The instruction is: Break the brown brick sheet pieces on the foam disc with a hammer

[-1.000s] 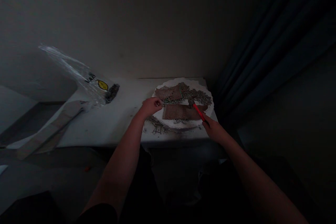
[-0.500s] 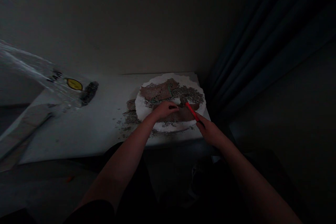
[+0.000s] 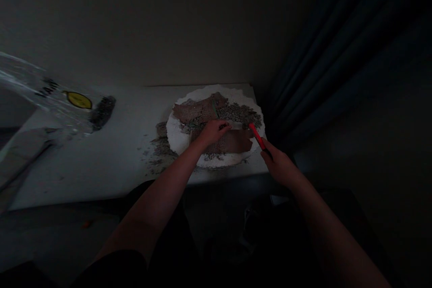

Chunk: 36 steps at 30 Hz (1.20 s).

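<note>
My right hand [image 3: 276, 159] is closed around the black grip of a red-handled hammer [image 3: 257, 136]. The hammer's dark head is over the grey pebbles [image 3: 238, 112] on the right of a white, rough-edged round board [image 3: 175, 137]. My left hand [image 3: 213, 131] rests over the board's middle, its fingers curled with the tips close together. What lies between those fingertips is too dark to make out. Beneath and right of that hand is a flat brown textured piece [image 3: 236, 141]. Another brown piece [image 3: 192, 111] lies behind it, with a thin green strip [image 3: 214, 109] at its right.
The board is on a white table [image 3: 111, 157]. Grey crumbs [image 3: 162, 150] are scattered left of the board. Further left is a clear plastic bag [image 3: 64, 103] with a yellow oval label and dark contents. A dark curtain [image 3: 313, 76] hangs at the right, and a wall rises behind.
My right hand has moved the hammer right, off the front brown piece toward the pebbles. My left hand stays over the board's middle. The view has shifted slightly.
</note>
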Motion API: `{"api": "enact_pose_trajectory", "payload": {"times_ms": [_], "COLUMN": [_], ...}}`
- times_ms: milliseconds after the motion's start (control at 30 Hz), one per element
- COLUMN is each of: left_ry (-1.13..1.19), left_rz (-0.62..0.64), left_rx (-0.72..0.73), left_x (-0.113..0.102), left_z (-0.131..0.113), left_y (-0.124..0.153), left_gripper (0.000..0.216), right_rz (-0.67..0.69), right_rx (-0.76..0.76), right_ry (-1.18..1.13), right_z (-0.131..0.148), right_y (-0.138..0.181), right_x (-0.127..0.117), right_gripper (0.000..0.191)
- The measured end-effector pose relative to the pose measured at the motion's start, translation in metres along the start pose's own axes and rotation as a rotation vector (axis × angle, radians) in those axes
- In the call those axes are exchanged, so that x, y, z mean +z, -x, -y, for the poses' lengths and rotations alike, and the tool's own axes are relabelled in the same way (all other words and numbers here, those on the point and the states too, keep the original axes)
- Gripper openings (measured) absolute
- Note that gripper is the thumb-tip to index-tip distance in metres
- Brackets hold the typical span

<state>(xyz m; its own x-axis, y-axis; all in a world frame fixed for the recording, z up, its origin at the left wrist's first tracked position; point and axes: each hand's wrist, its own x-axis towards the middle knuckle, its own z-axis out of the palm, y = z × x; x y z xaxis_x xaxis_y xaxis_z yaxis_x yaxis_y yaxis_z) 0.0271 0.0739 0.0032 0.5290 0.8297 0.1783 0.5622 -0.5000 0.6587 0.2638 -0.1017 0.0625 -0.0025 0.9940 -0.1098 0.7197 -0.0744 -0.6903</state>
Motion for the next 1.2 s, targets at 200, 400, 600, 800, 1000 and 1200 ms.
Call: {"api": "enact_pose_trajectory", "payload": {"times_ms": [200, 400, 600, 800, 1000, 1200], "left_ry": [0.004, -0.022, -0.015, -0.024, -0.043, -0.122], "left_rz": [-0.017, -0.017, -0.022, -0.017, -0.021, -0.014], "left_rx": [-0.002, 0.008, -0.003, -0.011, -0.011, -0.024], "left_x": [0.001, 0.002, 0.002, 0.003, 0.003, 0.006], "left_z": [-0.006, -0.006, -0.006, -0.007, -0.007, -0.010], "left_y": [0.000, 0.000, 0.000, 0.001, 0.001, 0.002], "left_gripper": [0.030, 0.031, 0.029, 0.030, 0.031, 0.029], "right_rz": [0.010, -0.007, 0.009, 0.003, -0.013, -0.056], "right_rx": [0.013, -0.004, 0.019, 0.011, 0.027, -0.046], "right_ry": [0.018, 0.011, 0.004, 0.014, -0.007, -0.136], "right_z": [0.002, 0.002, 0.003, 0.002, 0.005, 0.027], "right_y": [0.000, 0.001, 0.001, 0.000, 0.002, 0.014], "right_x": [0.001, 0.000, 0.000, 0.000, 0.000, -0.008], "right_gripper": [0.059, 0.058, 0.058, 0.058, 0.058, 0.060]}}
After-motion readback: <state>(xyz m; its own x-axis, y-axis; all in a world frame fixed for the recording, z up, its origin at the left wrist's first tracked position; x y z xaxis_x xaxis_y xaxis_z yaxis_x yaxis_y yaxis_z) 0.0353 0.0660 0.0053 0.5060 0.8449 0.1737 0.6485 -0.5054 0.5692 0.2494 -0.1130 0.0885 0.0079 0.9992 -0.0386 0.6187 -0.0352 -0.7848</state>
